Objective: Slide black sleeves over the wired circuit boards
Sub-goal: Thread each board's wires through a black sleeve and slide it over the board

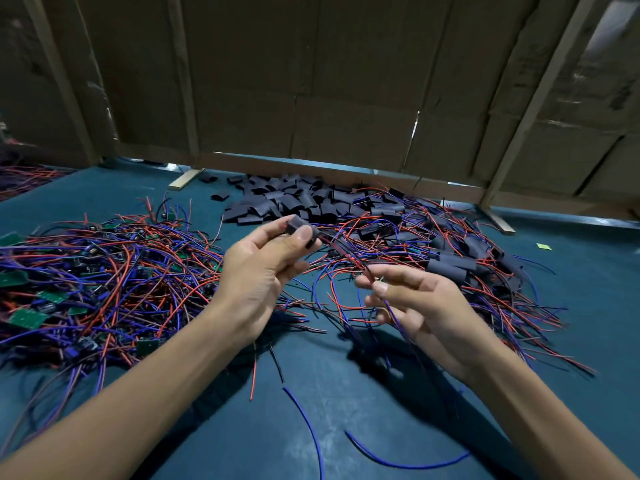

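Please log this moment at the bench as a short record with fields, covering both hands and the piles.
left hand: left hand pinches a black sleeve between thumb and fingers
right hand: right hand pinches the wires trailing from that sleeve
unsleeved stock: bare green boards with wires, heaped on the left
sleeve supply: empty black sleeves, piled at the back
sleeved pile: sleeved boards, on the right
surface: teal mat

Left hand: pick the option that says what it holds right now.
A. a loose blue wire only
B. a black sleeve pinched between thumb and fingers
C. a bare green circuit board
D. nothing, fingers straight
B: the left hand pinches a black sleeve between thumb and fingers, with wires trailing from it toward the right hand, which pinches them.
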Motion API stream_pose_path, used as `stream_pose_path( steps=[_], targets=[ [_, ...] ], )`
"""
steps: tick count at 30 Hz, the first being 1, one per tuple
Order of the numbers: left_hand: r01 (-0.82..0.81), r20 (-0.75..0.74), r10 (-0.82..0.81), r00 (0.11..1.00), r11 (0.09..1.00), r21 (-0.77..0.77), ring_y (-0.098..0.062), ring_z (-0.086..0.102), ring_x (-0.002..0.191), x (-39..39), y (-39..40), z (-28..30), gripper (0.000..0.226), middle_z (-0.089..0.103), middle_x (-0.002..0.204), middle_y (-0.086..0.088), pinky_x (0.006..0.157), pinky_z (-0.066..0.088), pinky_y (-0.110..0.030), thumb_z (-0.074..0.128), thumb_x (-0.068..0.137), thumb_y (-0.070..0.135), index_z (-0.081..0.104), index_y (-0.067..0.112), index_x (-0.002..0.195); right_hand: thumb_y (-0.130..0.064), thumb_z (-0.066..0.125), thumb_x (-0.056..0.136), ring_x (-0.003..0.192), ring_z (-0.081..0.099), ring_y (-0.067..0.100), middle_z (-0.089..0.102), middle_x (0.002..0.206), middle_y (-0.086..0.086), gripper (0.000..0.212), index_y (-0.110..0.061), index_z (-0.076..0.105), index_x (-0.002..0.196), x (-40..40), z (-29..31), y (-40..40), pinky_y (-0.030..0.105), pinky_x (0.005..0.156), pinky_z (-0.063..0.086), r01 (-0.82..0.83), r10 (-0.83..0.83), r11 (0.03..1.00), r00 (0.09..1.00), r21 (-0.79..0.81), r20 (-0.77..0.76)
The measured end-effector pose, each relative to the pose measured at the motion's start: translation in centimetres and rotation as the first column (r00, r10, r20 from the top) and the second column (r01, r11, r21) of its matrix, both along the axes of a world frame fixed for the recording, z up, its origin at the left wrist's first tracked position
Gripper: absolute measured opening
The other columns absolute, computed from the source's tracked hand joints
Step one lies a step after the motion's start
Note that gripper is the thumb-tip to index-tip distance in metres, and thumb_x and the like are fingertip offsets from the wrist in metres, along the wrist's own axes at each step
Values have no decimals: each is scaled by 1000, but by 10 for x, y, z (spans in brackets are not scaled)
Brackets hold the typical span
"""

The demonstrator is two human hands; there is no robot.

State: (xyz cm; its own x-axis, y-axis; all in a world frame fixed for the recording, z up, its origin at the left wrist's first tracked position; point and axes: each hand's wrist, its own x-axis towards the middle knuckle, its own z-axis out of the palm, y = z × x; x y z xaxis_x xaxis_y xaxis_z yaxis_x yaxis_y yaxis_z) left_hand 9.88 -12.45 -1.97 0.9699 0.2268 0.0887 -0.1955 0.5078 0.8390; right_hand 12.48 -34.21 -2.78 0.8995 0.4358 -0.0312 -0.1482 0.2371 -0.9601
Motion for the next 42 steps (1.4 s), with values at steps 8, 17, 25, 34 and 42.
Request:
stream_pose_path(
  steps=[8, 17, 25, 34, 42],
  targets=[
    [135, -32, -138, 990, 989, -65, -11, 69, 80, -4, -12, -5, 41, 73, 91, 4, 65, 55, -23, 78, 73, 17, 63, 20, 111, -19, 89, 49, 69, 73, 24, 74, 85, 19, 37, -13, 82, 85, -8, 1, 8, 23, 66, 58, 170, -162, 985, 976, -41, 147],
    [182, -120, -218, 968, 949, -256, -8, 59, 67, -1, -6, 0, 26, 64, 80, 2, 57, 51, -22, 80, 74, 32, 77, 14, 94, 5, 75, 74, 78, 76, 31, 74, 90, 23, 19, -2, 79, 92, -4, -2, 5, 24, 70, 59, 179, -180, 984, 977, 18, 117],
    [221, -158, -239, 958, 968, -122, -4, 58, 65, -2, -11, -7, 35, 64, 80, 7, 56, 51, -18, 83, 69, 20, 79, 13, 103, -11, 83, 67, 85, 77, 36, 77, 93, 21, 30, -11, 80, 97, -9, -3, 8, 29, 77, 60, 185, -174, 983, 932, -3, 319],
    [309, -76, -315, 946, 948, -76, -6, 64, 67, -8, -24, -10, 27, 73, 85, 1, 54, 51, -17, 76, 76, 21, 72, 16, 101, -12, 88, 74, 63, 65, 19, 73, 82, 10, 25, -22, 74, 93, -11, -14, 9, 26, 47, 49, 374, -266, 926, 745, -53, 611],
    [236, -156, -240, 958, 971, -44, -21, 61, 80, -15, -36, -11, 38, 72, 90, -9, 55, 56, -24, 78, 73, 25, 65, 10, 104, -7, 81, 81, 75, 67, 9, 72, 96, -4, 23, -21, 64, 88, -14, -17, 11, 30, 53, 49, 492, -150, 868, 390, -68, 908]
  ],
)
